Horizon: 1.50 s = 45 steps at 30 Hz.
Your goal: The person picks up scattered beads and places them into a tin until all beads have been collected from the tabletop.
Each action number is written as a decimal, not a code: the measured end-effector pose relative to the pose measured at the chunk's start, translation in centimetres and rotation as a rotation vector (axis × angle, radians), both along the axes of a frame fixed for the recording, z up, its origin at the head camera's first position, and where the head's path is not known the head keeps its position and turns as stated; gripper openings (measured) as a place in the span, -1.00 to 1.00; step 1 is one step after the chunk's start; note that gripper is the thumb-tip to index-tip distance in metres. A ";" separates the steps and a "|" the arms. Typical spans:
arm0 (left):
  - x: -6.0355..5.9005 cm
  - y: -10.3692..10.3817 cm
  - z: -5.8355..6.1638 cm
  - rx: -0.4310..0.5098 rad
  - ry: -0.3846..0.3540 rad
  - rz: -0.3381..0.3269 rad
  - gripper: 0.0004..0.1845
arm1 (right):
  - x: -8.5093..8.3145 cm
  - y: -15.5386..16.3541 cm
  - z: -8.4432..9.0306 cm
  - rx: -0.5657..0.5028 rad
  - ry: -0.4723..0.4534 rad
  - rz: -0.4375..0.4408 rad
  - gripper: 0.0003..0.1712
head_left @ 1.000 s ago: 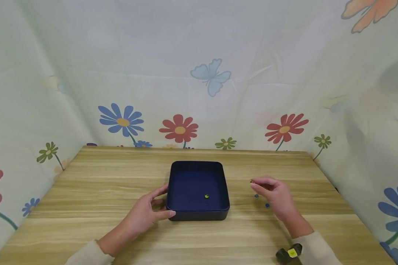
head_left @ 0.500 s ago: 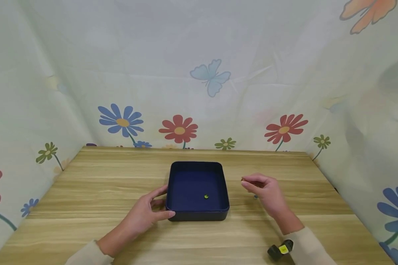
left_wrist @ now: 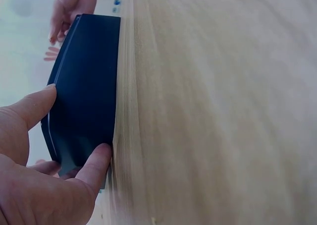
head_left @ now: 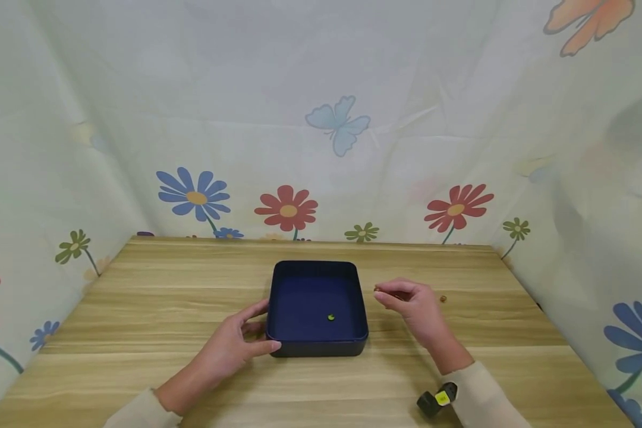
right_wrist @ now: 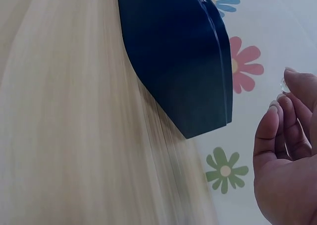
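Now one navy tray (head_left: pixel 299 270) holds one green bead (head_left: pixel 331 317); left hand (head_left: pixel 234 345) grips its nine-o'clock corner, right hand (head_left: pixel 413 304) pinches one small bead (head_left: pixel 377 289).

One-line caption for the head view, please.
Left hand steadies a dark blue tray holding one green bead; right hand pinches a small bead beside it.
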<state>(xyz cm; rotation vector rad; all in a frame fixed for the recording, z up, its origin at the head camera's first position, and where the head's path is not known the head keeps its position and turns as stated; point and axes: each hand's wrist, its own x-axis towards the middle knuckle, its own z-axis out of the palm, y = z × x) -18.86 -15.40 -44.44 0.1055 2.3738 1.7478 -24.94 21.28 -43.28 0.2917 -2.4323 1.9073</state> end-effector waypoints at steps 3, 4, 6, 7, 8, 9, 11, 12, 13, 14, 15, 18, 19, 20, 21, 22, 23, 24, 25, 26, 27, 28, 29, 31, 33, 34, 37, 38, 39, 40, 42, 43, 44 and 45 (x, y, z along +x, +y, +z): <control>0.0 0.0 0.1 0.002 -0.002 0.003 -0.03 | -0.1 -0.6 0.0 -0.014 -0.007 0.008 -0.62; 0.0 0.0 0.1 0.001 -0.001 0.003 -0.03 | -0.1 -0.7 0.0 -0.019 -0.007 0.013 -0.62; 0.1 0.0 0.1 -0.001 0.001 0.004 -0.03 | -0.1 -1.0 0.0 -0.024 -0.009 0.021 -0.62; 0.0 0.0 0.1 0.000 0.001 0.005 -0.03 | -0.1 -1.1 0.0 -0.024 -0.010 0.024 -0.63; 0.0 0.0 0.1 0.002 0.000 0.004 -0.03 | -0.1 -1.3 0.0 -0.025 -0.012 0.026 -0.63; 0.0 0.0 0.1 0.002 0.001 0.004 -0.03 | -0.1 -1.4 0.0 -0.022 -0.012 0.027 -0.64; 0.0 0.0 0.0 0.003 0.002 0.002 -0.03 | -0.1 -1.6 0.0 -0.012 -0.010 0.028 -0.64; 0.0 0.0 0.0 0.004 0.003 0.002 -0.03 | -0.2 -1.7 0.0 -0.010 -0.008 0.030 -0.65; 0.0 0.0 0.0 0.007 0.003 0.002 -0.03 | -0.2 -1.8 0.0 -0.008 -0.002 0.033 -0.64; 0.0 0.0 0.0 0.008 0.003 0.002 -0.03 | -0.2 -1.9 0.0 -0.006 0.003 0.036 -0.63; 0.1 0.0 0.0 0.010 0.004 0.003 -0.03 | -0.3 -2.0 0.0 -0.004 0.008 0.041 -0.62; 0.1 0.0 0.1 0.018 0.006 0.000 -0.03 | -0.5 -2.2 0.0 -0.002 0.015 0.051 -0.61; 0.1 0.0 0.1 0.019 0.008 -0.003 -0.03 | -0.5 -2.3 0.0 0.001 0.016 0.053 -0.61; 0.1 0.0 0.1 0.021 0.010 -0.007 -0.03 | -0.6 -2.3 -0.1 0.001 0.013 0.053 -0.61; 0.1 0.0 0.1 0.023 0.010 -0.008 -0.03 | -0.6 -2.4 -0.1 0.001 0.011 0.054 -0.61; 0.1 0.0 0.1 0.023 0.010 -0.007 -0.03 | -0.7 -2.4 0.0 0.001 0.009 0.056 -0.61; 0.1 0.0 0.1 0.021 0.009 -0.007 -0.03 | -0.7 -2.5 0.0 -0.004 0.005 0.058 -0.61; 0.1 0.0 0.1 0.022 0.007 -0.008 -0.03 | -0.7 -2.6 0.0 -0.009 0.002 0.061 -0.61; 0.1 0.0 0.1 0.022 0.003 -0.005 -0.03 | -0.7 -2.7 0.0 -0.013 -0.002 0.065 -0.60; 0.1 0.1 0.1 0.024 0.000 -0.003 -0.03 | -0.7 -2.8 0.1 -0.015 -0.004 0.068 -0.60; 0.0 0.1 0.0 0.025 -0.002 -0.001 -0.03 | -0.8 -2.9 0.1 -0.016 -0.005 0.072 -0.59; 0.0 0.1 0.0 0.026 -0.002 -0.002 -0.03 | -0.8 -3.0 0.1 -0.015 -0.004 0.076 -0.59; 0.0 0.1 0.0 0.028 -0.002 -0.004 -0.03 | -0.8 -3.1 0.2 -0.014 -0.002 0.079 -0.59; 0.0 0.1 0.0 0.027 0.000 -0.006 -0.02 | -0.9 -3.3 0.2 -0.007 0.010 0.082 -0.61; -0.1 0.1 -0.1 0.024 0.001 -0.006 -0.02 | -1.0 -3.4 0.3 -0.005 0.021 0.088 -0.63; -0.1 0.1 -0.1 0.022 0.002 -0.005 -0.02 | -1.0 -3.5 0.3 -0.002 0.027 0.090 -0.64; -0.1 0.0 -0.1 0.014 0.005 -0.002 -0.03 | -1.2 -3.8 0.4 0.001 0.034 0.097 -0.66; -0.1 0.0 -0.2 0.012 0.005 -0.001 -0.03 | -1.2 -3.9 0.4 0.005 0.033 0.099 -0.66; -0.1 0.0 -0.2 0.010 0.007 -0.001 -0.03 | -1.3 -4.0 0.5 0.011 0.034 0.099 -0.66; -0.1 0.0 -0.2 0.007 0.008 0.001 -0.03 | -1.3 -4.1 0.5 0.017 0.033 0.100 -0.66; -0.1 0.0 -0.2 0.002 0.009 0.001 -0.03 | -1.4 -4.3 0.6 0.030 0.027 0.098 -0.66; -0.1 0.0 -0.2 0.001 0.009 0.002 -0.02 | -1.4 -4.4 0.7 0.037 0.023 0.097 -0.66; -0.1 0.0 -0.2 0.002 0.008 0.001 -0.02 | -1.5 -4.6 0.7 0.043 0.021 0.096 -0.66; -0.2 0.0 -0.2 0.002 0.007 0.001 -0.02 | -1.5 -4.7 0.8 0.047 0.019 0.097 -0.65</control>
